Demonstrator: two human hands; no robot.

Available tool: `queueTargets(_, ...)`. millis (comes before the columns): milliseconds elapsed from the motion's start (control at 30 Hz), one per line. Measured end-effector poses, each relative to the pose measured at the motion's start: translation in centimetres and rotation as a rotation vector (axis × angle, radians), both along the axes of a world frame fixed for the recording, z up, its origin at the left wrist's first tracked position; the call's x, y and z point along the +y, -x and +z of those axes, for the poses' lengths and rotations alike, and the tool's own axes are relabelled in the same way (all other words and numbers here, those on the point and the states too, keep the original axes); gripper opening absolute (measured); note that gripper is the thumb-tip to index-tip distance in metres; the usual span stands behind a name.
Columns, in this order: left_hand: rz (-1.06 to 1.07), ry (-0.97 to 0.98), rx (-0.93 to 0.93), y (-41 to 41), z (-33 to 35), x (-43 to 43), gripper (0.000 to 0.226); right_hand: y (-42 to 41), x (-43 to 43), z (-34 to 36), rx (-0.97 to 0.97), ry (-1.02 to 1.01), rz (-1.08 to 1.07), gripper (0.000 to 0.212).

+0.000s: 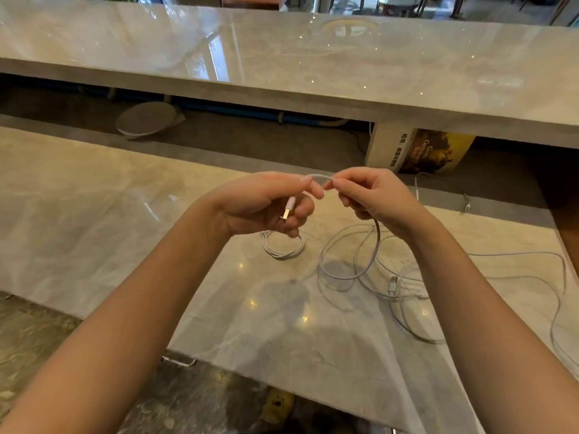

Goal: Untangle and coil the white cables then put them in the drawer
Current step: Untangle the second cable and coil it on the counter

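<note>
Both hands hold one white cable (360,270) above the marble counter (94,220). My left hand (266,203) pinches it near its USB plug (286,211), which hangs down inside the palm. My right hand (376,198) pinches the same cable a short way along, so a small arch of cable spans between the fingertips. From the right hand the cable drops to the counter in loose loops. A small coiled white cable (283,245) lies flat under my left hand. More loose white cable (517,267) with a connector (393,285) sprawls at the right.
A higher marble shelf (313,73) runs across the back. Under it stand a book (426,151) and a round white disc (145,120). A metal handle (178,361) shows below the counter's front edge, above the stone floor.
</note>
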State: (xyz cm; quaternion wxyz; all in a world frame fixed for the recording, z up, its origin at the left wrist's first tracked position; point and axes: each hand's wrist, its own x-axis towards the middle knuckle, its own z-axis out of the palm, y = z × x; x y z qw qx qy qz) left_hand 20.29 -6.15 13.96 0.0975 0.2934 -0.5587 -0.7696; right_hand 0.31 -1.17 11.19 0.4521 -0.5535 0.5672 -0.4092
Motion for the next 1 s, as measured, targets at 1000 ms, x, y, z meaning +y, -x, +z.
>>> queueTargets(1000, -0.146, -0.007, 0.164, -0.4, -0.3, 0.9, 0.045, 0.2, -1.7, 6.0, 0.553, 0.319, 0.246, 0.02)
